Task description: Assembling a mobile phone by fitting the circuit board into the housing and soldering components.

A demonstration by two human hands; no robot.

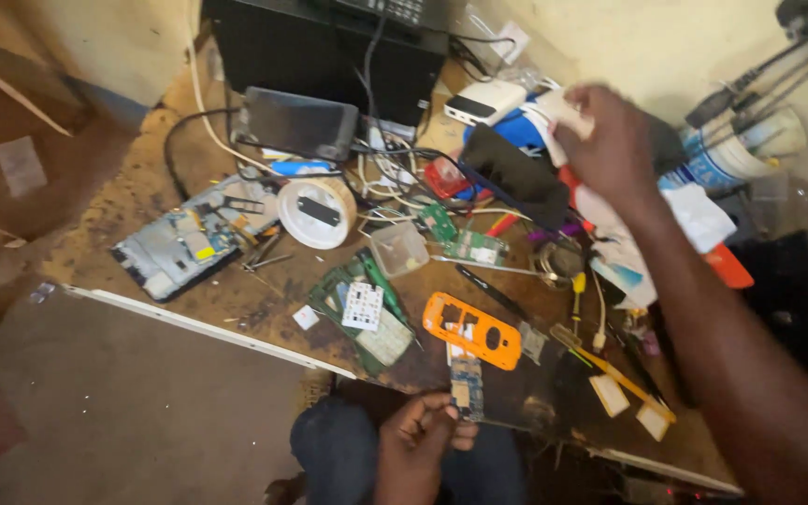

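- My left hand (420,440) is low down, near my knee, at the front edge of the counter (264,309). Its fingers pinch a small circuit board (466,386) (thin, with tiny parts on it), and the board stands up from my fingertips.
- Just above the board, an orange phone shell (472,329) lies flat on the counter.
- My right hand (610,140) is up at the far side, over a heap of white cloths and papers (694,220). It looks blurry, so I cannot tell if it is open or holding something.
- Just beside that hand lies a black phone (513,175).
- Left of the orange shell sits a green board with a white keypad sheet (363,306) on top.
- Further left lies an opened tablet (194,238), and near it a roll of tape (318,212).
- A small clear box (398,248) sits in the middle, with wires all around.
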